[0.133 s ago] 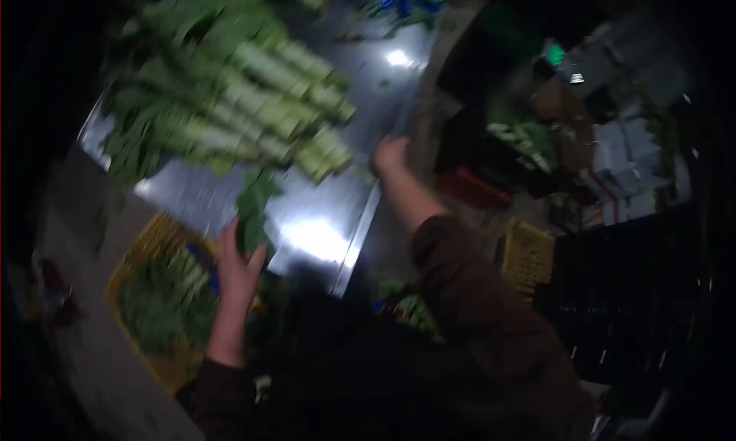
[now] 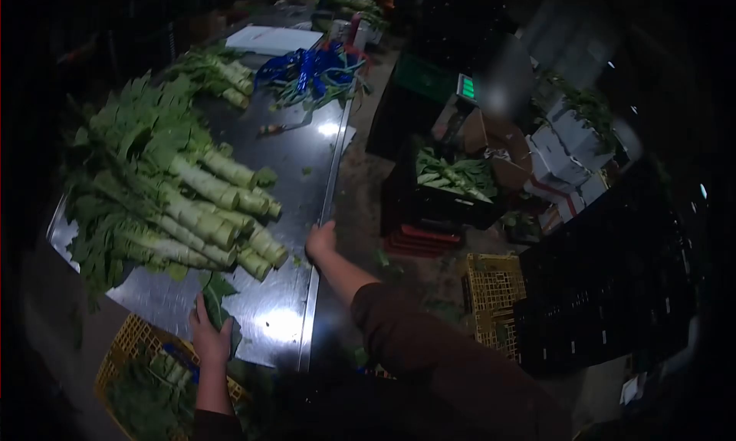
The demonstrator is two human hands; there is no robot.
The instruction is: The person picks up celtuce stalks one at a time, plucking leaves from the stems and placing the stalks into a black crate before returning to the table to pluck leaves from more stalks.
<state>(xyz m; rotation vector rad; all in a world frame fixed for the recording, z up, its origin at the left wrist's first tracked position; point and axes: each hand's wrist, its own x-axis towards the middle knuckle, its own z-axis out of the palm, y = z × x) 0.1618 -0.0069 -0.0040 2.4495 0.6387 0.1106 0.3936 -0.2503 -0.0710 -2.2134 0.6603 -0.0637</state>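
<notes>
My left hand [image 2: 208,335] is at the near edge of the metal table [image 2: 287,146], thumb and fingers apart, with a loose green leaf [image 2: 218,299] against them. The leaf partly overhangs the edge. My right hand [image 2: 320,241] is closed at the table's right edge, its fingertips partly hidden. Between and beyond my hands lies a large pile of thick, pale-green cut stalks [image 2: 203,215] with leafy tops, cut ends toward the right. A smaller leafy bunch [image 2: 230,80] lies behind it.
Blue ties [image 2: 310,69] and a white board [image 2: 274,40] are at the table's far end. A yellow crate [image 2: 115,357] with leaves stands below left. On the right are a black crate of greens [image 2: 452,176], a cardboard box [image 2: 494,146], another yellow crate [image 2: 494,287] and stacked black crates [image 2: 606,287].
The view has shifted, so the table and both hands appear lower and further left, and more of the far table shows. Both hands keep nearly the same places on the table.
</notes>
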